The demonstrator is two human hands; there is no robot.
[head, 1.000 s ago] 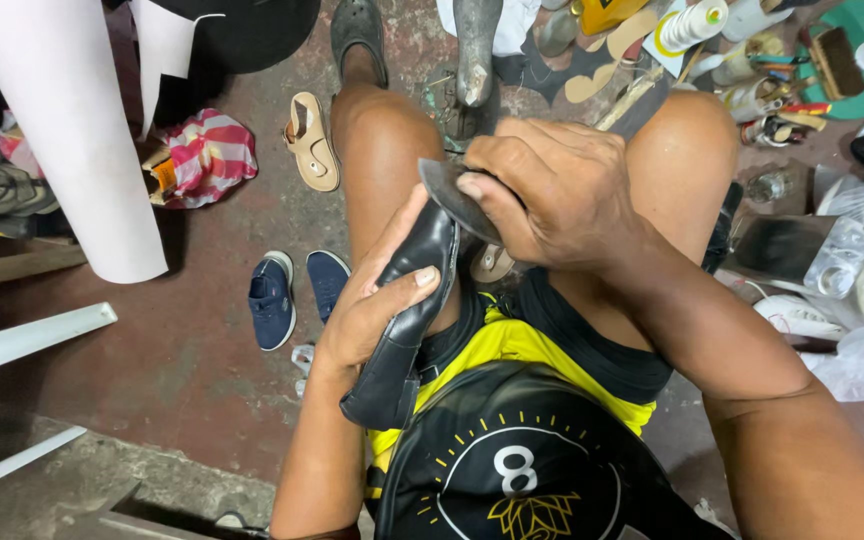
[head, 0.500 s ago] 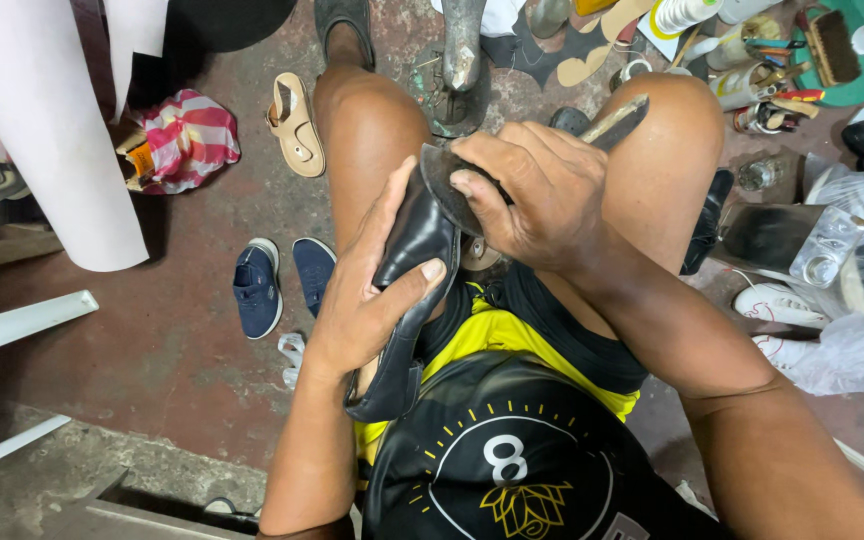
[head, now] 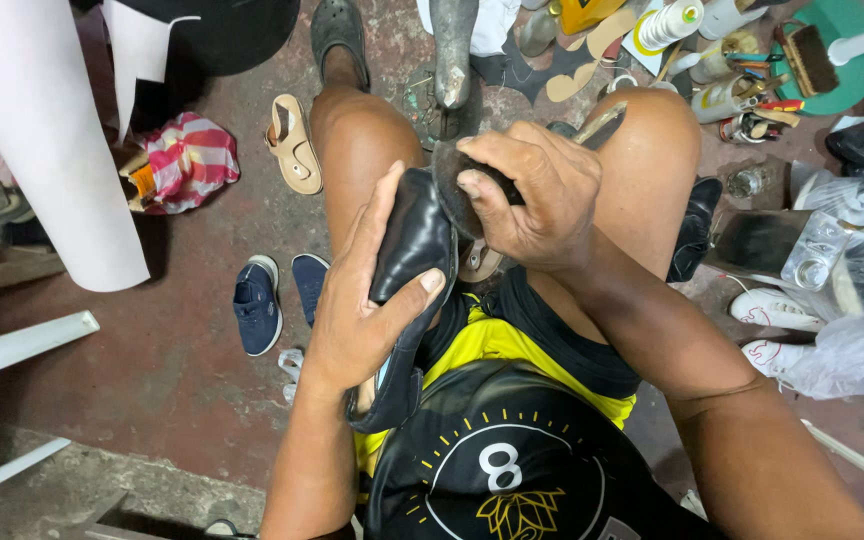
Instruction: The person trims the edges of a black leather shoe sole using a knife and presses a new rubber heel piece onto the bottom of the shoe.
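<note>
left hand (head: 367,310): wrapped round a black leather shoe (head: 407,270), fingers pressed along its far side, thumb across the near side; the shoe stands toe-up over the lap, between the two bare knees.
right hand (head: 532,195): at 1 o'clock from the shoe, fingers curled together and pinching the dark sole edge (head: 452,180) at the shoe's top end; whether a tool is in the grip cannot be told.
floor, 9 o'clock: a pair of small navy sneakers (head: 272,298) side by side, well apart from the shoe.
floor, 11 o'clock: a tan sandal (head: 294,145) near a red-striped cloth bundle (head: 187,160).
floor, 12 o'clock: a metal shoe last (head: 450,50) standing upright.
floor, 2 o'clock: brush (head: 802,55), bottles and cut-out soles, cluttered.
floor, 3 o'clock: clear plastic bags (head: 852,300).
</note>
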